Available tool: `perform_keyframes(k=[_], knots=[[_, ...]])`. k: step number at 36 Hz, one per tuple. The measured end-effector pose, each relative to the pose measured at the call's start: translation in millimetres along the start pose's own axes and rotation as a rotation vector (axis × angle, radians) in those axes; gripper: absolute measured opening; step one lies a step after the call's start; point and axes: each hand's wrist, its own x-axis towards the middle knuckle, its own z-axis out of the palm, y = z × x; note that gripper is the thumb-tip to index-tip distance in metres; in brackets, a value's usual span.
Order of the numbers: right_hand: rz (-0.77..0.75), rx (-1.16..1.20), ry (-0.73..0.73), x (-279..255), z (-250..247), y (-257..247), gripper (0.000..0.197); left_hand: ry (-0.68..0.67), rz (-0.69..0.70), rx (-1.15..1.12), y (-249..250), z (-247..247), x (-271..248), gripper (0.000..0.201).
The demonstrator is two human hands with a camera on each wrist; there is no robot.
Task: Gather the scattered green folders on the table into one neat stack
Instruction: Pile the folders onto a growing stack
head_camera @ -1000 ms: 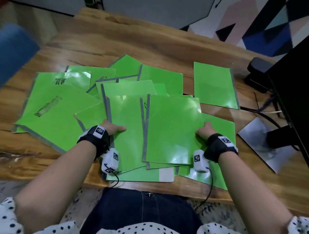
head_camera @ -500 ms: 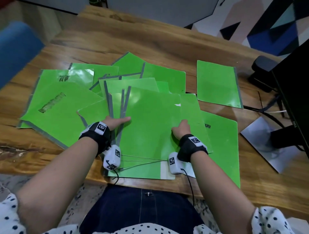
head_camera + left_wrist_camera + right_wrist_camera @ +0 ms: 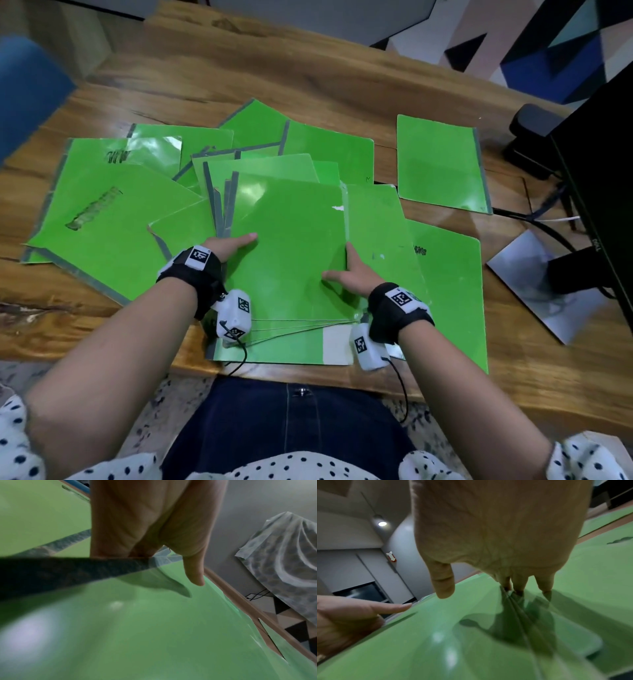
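Several green folders with grey spines lie scattered on the wooden table (image 3: 308, 75). A rough pile of them (image 3: 291, 246) sits at the front edge before me. My left hand (image 3: 233, 245) holds the pile's left side: the fingers slip under a grey spine (image 3: 68, 572) and the thumb (image 3: 195, 572) reaches over the top. My right hand (image 3: 346, 274) is at the top folder's right edge, with straight fingertips (image 3: 518, 586) pressing there and the thumb (image 3: 443, 584) spread above the cover. One folder (image 3: 442, 161) lies alone at the back right and another (image 3: 448, 294) beside the pile.
More folders fan out to the left (image 3: 113, 212) and behind the pile (image 3: 329, 147). A black monitor (image 3: 603, 171) with a silver base (image 3: 534, 284) and cables (image 3: 534, 219) stands at the right. A blue chair (image 3: 24, 89) is at the far left.
My right hand slid its folder leftward onto the pile, uncovering the folder at the right, and now rests at the top folder's right edge. The left hand stayed at the pile's left side.
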Motion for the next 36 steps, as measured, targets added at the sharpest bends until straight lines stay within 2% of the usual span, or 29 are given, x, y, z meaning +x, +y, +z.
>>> perform_keyframes(k=[4, 6, 8, 10, 12, 13, 15, 16, 19, 25, 31, 34, 36], knots=[[-0.026, -0.065, -0.002, -4, -14, 6, 0.086, 0.047, -0.021, -0.007, -1, 1, 4, 0.089], [0.003, -0.071, 0.115, -3, -26, 12, 0.076, 0.043, -0.029, 0.004, 0, 2, 2, 0.087], [0.126, -0.077, 0.331, 2, -44, 22, 0.067, 0.041, -0.021, 0.059, 1, 2, 1, 0.082], [0.327, -0.088, 0.503, 2, -65, 32, 0.060, 0.048, 0.000, 0.099, 2, 3, 0, 0.079], [0.497, -0.008, 0.531, 5, -80, 47, 0.065, 0.045, 0.008, 0.116, 1, 3, -1, 0.079], [0.534, 0.047, 0.514, 8, -85, 55, 0.076, 0.044, 0.010, 0.118, 1, 3, -1, 0.080], [0.520, 0.107, 0.462, 25, -89, 77, 0.099, 0.043, 0.015, 0.120, 2, 3, -2, 0.080], [0.514, 0.122, 0.449, 21, -87, 74, 0.104, 0.044, 0.018, 0.118, 2, 2, -2, 0.081], [0.506, 0.158, 0.445, 11, -83, 62, 0.095, 0.035, 0.026, 0.091, 1, 2, -2, 0.083], [0.389, 0.122, 0.421, 7, -89, 45, 0.078, 0.041, 0.028, 0.119, 2, 2, -4, 0.085], [0.300, 0.028, 0.571, -8, -118, 13, 0.052, 0.030, 0.024, 0.202, 5, 1, -7, 0.079], [0.248, -0.065, 0.660, -21, -148, 0, 0.060, 0.025, 0.031, 0.241, 4, -1, -6, 0.079], [0.219, -0.040, 0.725, -28, -172, -1, 0.063, 0.028, 0.037, 0.249, 3, -2, -6, 0.079]])
